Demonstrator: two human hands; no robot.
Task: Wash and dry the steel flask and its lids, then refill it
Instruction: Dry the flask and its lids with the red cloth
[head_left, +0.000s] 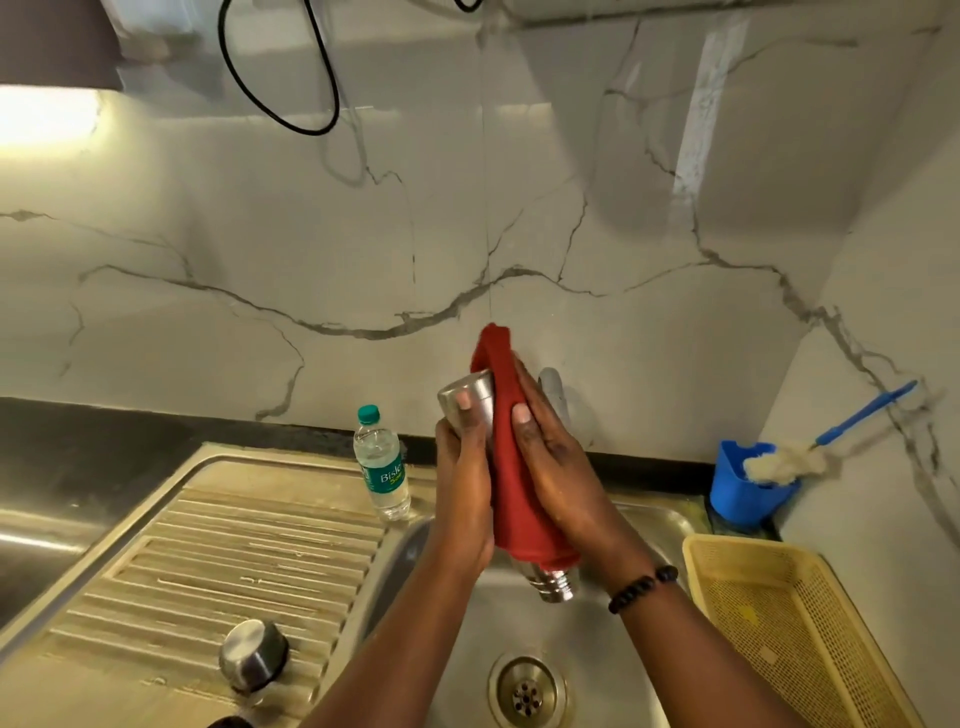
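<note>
Before me is the steel sink (613, 639) with its ribbed draining board (218, 561) on the left side, and the marble wall (363, 249) stands behind it. At the right of the sink lies a yellow plastic basket (789, 623). I hold the steel flask (467, 400) over the basin, upside down and tilted, with its bottom toward the wall and its threaded mouth toward the drain (527, 693). A red cloth (511, 467) is wrapped around the right side of the flask and covers most of the body. My right hand (556, 467) presses the cloth against the flask, fingers curved around it. My left hand (462, 478) grips the bare side of the flask, and its thumb lies near the bottom edge. In the corner at the right stands a blue holder (743, 493) with a bottle brush (789, 460) that leans on the wall. A plastic water bottle (382, 462) with green cap stands upright at the back of the draining board. One steel lid (253, 654) rests on the front part of the draining board, well apart from the flask. On my right wrist is a black bead bracelet (641, 587).
</note>
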